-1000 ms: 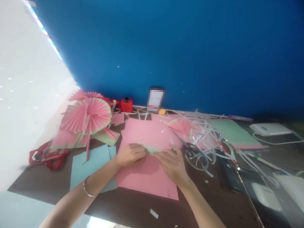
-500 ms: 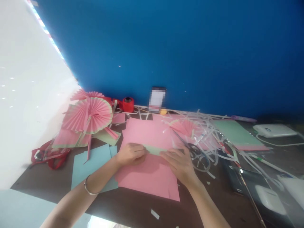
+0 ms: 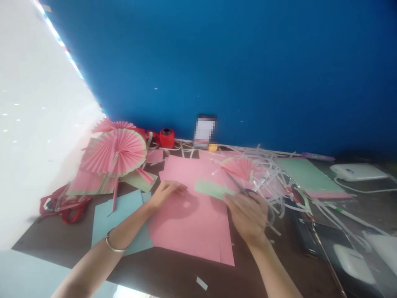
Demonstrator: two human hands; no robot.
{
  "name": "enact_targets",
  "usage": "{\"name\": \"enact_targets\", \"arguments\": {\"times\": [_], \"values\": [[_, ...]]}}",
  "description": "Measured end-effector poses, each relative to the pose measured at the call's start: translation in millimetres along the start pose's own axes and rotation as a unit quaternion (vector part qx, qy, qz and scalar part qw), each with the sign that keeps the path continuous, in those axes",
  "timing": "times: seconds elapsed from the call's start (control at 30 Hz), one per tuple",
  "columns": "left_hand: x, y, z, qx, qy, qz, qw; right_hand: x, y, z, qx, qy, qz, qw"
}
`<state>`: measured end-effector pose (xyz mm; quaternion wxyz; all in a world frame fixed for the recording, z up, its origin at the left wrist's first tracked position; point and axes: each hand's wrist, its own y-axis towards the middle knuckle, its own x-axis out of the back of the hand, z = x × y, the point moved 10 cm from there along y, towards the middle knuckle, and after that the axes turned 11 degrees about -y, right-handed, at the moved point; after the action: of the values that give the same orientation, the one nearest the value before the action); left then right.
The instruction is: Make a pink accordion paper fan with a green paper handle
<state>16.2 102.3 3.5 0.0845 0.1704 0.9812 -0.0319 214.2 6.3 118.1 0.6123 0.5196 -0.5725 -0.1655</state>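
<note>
My left hand [image 3: 166,192] lies open on a large pink paper sheet [image 3: 192,223], fingers stretched out flat and holding nothing. A small pale green paper piece [image 3: 212,189] rests on the sheet between my hands, its right end at my right fingertips. My right hand [image 3: 248,213] sits at the sheet's right edge with its fingers curled down over the handles of the scissors [image 3: 235,182]. Only the blades show beyond my knuckles. A metal bangle [image 3: 113,246] circles my left wrist.
Pink pleated paper fans [image 3: 116,151] are stacked at the left, with a red ribbon roll [image 3: 166,137] behind them. Light blue sheets [image 3: 119,215] lie under my left forearm. White paper strips [image 3: 273,174] are tangled at the right, beside a green sheet [image 3: 302,174] and white devices [image 3: 353,170].
My right hand has slid right from the green piece onto the scissors' handles. My left hand has let go of the piece and opened. The green piece has shifted up and right.
</note>
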Motion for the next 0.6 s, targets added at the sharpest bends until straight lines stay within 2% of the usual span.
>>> {"name": "enact_targets", "arguments": {"times": [0.07,0.17,0.33,0.47,0.6], "values": [[-14.3,-1.1,16.7,0.072,-0.102,0.012,0.992,-6.1,-0.7,18.6,0.037,0.012,0.028,0.999],[-28.4,-3.0,27.4,0.114,-0.144,0.026,0.983,-15.9,-2.1,34.7,0.056,0.021,0.062,0.996],[-25.4,-0.7,24.5,0.091,-0.14,0.018,0.986,-29.7,-3.7,31.5,0.001,0.031,0.093,0.995],[-31.0,-1.2,18.8,0.08,-0.133,0.044,0.987,-40.4,-8.2,34.5,-0.009,0.044,0.119,0.992],[-31.2,-2.3,14.2,0.075,-0.12,0.035,0.989,-53.4,-13.8,32.6,-0.036,0.085,0.152,0.984]]}}
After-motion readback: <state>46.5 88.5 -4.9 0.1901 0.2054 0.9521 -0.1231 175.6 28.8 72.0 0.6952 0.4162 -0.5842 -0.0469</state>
